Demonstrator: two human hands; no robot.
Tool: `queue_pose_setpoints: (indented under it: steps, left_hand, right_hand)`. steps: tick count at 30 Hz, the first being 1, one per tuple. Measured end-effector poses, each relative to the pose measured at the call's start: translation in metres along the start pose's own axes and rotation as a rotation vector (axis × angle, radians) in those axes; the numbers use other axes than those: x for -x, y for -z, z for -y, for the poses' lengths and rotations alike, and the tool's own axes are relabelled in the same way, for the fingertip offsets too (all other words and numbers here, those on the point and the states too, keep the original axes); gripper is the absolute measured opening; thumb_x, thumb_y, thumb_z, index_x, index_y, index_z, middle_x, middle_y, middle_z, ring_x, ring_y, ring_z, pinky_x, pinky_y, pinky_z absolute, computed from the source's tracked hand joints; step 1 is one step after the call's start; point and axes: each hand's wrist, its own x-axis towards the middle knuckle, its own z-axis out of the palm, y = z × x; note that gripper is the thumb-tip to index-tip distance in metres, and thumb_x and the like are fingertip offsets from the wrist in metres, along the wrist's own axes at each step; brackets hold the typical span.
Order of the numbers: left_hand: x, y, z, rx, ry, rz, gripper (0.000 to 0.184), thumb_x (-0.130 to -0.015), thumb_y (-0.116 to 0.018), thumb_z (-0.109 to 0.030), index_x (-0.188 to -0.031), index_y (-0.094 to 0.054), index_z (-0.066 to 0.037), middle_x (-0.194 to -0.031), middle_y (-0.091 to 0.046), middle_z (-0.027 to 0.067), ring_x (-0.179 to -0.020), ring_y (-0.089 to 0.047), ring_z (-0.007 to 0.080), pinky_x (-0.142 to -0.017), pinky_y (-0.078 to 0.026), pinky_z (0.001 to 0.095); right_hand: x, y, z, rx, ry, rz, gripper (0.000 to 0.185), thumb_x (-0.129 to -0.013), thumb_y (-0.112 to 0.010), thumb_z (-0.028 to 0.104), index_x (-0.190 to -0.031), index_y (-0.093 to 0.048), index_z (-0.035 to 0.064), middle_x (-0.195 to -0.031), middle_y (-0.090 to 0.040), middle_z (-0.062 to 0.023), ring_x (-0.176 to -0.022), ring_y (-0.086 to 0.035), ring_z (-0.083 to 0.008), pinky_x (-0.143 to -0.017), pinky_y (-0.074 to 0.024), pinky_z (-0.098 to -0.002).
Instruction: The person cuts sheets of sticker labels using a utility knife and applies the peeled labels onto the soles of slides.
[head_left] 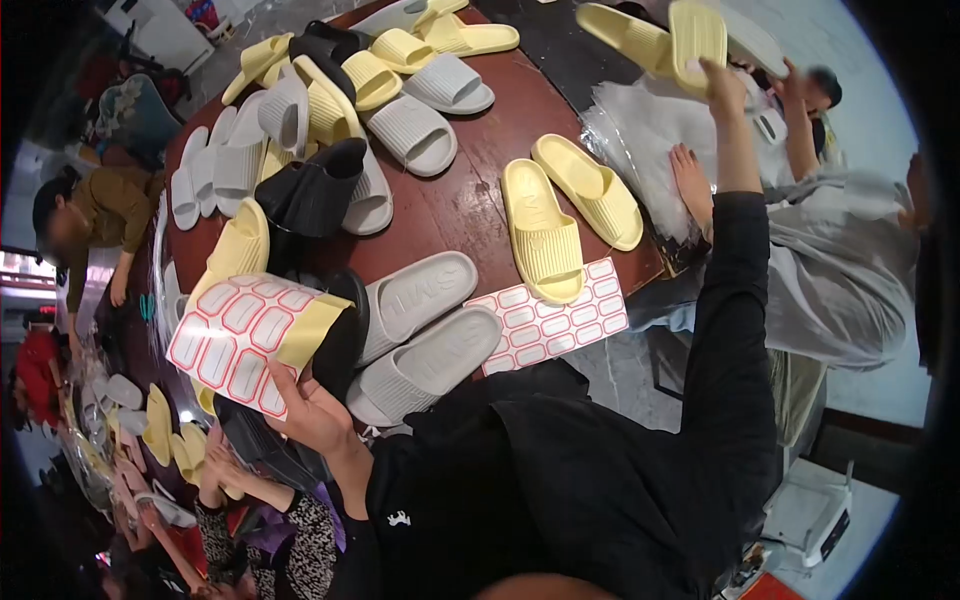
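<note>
My left hand (316, 414) grips a sheet of red-bordered blank labels (235, 340), its yellowish backing curling up at one side. My right hand (728, 88) is stretched far out to the upper right, its fingers closed on the end of a yellow slide slipper (699, 42). Another yellow slipper (628, 38) is right beside that one. In front of me a pair of yellow slippers (545, 230) lies on the table, one toe resting on a second label sheet (550, 316). A grey pair (425, 340) lies close to my left hand.
Yellow, grey and black slippers (410, 130) crowd the red-brown table (460, 215). Clear plastic bags (640, 150) are stacked at right, with a co-worker's hand (692, 185) on them. A co-worker's other hand (797, 95) is at a grey slipper. Other people work at left and lower left.
</note>
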Motion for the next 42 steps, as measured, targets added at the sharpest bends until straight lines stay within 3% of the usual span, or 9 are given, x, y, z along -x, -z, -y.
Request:
queue_pose_setpoints:
  steps: [2,5,8,9,12,16,20,24,42]
  left_hand:
    - [-0.002,0.003,0.002,-0.01,0.018,0.023,0.034,-0.094,-0.051,-0.008,-0.125,-0.045,0.004,-0.115,-0.057,0.0142,-0.1,-0.058,0.0207,-0.084,-0.049,0.0332]
    - [-0.002,-0.001,0.002,-0.004,0.012,-0.007,0.032,-0.092,-0.052,-0.005,-0.122,-0.046,0.006,-0.111,-0.058,0.0155,-0.097,-0.06,0.0213,-0.082,-0.051,0.0337]
    - [-0.003,-0.005,0.001,-0.006,0.009,-0.02,0.031,-0.092,-0.052,-0.004,-0.121,-0.046,0.006,-0.109,-0.059,0.016,-0.095,-0.061,0.0215,-0.08,-0.052,0.0339]
    - [-0.003,-0.006,0.0,-0.008,0.008,-0.015,0.031,-0.092,-0.052,-0.004,-0.12,-0.046,0.006,-0.109,-0.059,0.0159,-0.094,-0.061,0.0213,-0.08,-0.052,0.0339]
    - [-0.004,-0.004,0.0,-0.011,0.002,-0.015,0.03,-0.092,-0.052,-0.004,-0.119,-0.047,0.006,-0.107,-0.059,0.0156,-0.093,-0.061,0.0209,-0.079,-0.052,0.0337]
    - [-0.004,-0.001,0.0,-0.002,-0.002,-0.013,0.028,-0.092,-0.052,-0.003,-0.118,-0.048,0.006,-0.106,-0.059,0.015,-0.093,-0.062,0.0203,-0.079,-0.052,0.0334]
    - [-0.003,-0.001,0.0,0.006,0.013,-0.002,0.027,-0.092,-0.052,-0.002,-0.118,-0.048,0.006,-0.105,-0.06,0.0142,-0.092,-0.062,0.0197,-0.08,-0.052,0.0334]
    - [-0.002,0.0,-0.002,0.032,-0.001,0.021,0.027,-0.092,-0.051,-0.001,-0.118,-0.048,0.007,-0.106,-0.059,0.0142,-0.093,-0.062,0.0198,-0.081,-0.052,0.0348]
    - [-0.003,0.015,-0.003,0.129,0.133,-0.038,0.029,-0.091,-0.051,0.0,-0.119,-0.047,0.006,-0.112,-0.058,0.0144,-0.098,-0.06,0.0227,-0.082,-0.052,0.0403]
  right_hand:
    - [-0.013,-0.017,-0.056,0.797,0.07,-0.54,0.045,-0.074,-0.07,0.025,-0.105,-0.059,-0.0052,-0.103,-0.063,-0.0177,-0.097,-0.061,-0.0314,-0.079,-0.0497,-0.041]
    - [0.07,-0.044,-0.057,0.645,0.532,-0.026,0.045,-0.076,-0.063,0.017,-0.118,-0.054,0.0046,-0.102,-0.063,-0.0195,-0.095,-0.059,-0.0373,-0.084,-0.0457,-0.042]
    - [0.177,-0.05,-0.037,0.578,0.541,1.39,0.073,-0.077,-0.069,0.044,-0.135,-0.041,0.0113,-0.118,-0.054,-0.0243,-0.11,-0.053,-0.0335,-0.092,-0.0427,-0.0379]
    - [0.21,-0.056,-0.022,0.949,0.542,1.549,0.082,-0.072,-0.072,0.05,-0.138,-0.039,0.0153,-0.121,-0.053,-0.0239,-0.11,-0.053,-0.0328,-0.092,-0.043,-0.0368]
    - [0.251,-0.054,-0.013,1.116,0.737,1.447,0.065,-0.078,-0.07,0.041,-0.13,-0.048,0.0096,-0.096,-0.064,-0.0175,-0.102,-0.056,-0.0345,-0.089,-0.0426,-0.0406]
    - [0.233,-0.066,-0.044,0.718,0.441,1.491,0.054,-0.079,-0.07,0.037,-0.119,-0.056,0.0049,-0.094,-0.066,-0.013,-0.093,-0.06,-0.0311,-0.08,-0.0467,-0.0399]
    - [0.224,-0.062,0.057,-0.095,-0.262,1.347,0.043,-0.086,-0.063,0.032,-0.115,-0.059,-0.0002,-0.103,-0.066,-0.0101,-0.098,-0.061,-0.019,-0.08,-0.0494,-0.0366]
    - [0.239,-0.058,0.127,-0.536,-0.34,1.374,0.042,-0.087,-0.061,0.031,-0.116,-0.059,0.0004,-0.104,-0.065,-0.0095,-0.098,-0.061,-0.0185,-0.08,-0.0494,-0.0356]
    - [0.174,-0.277,-0.058,-0.212,-0.741,1.731,0.037,-0.092,-0.056,0.026,-0.121,-0.057,0.003,-0.112,-0.063,-0.0068,-0.099,-0.06,-0.0165,-0.08,-0.0494,-0.0309]
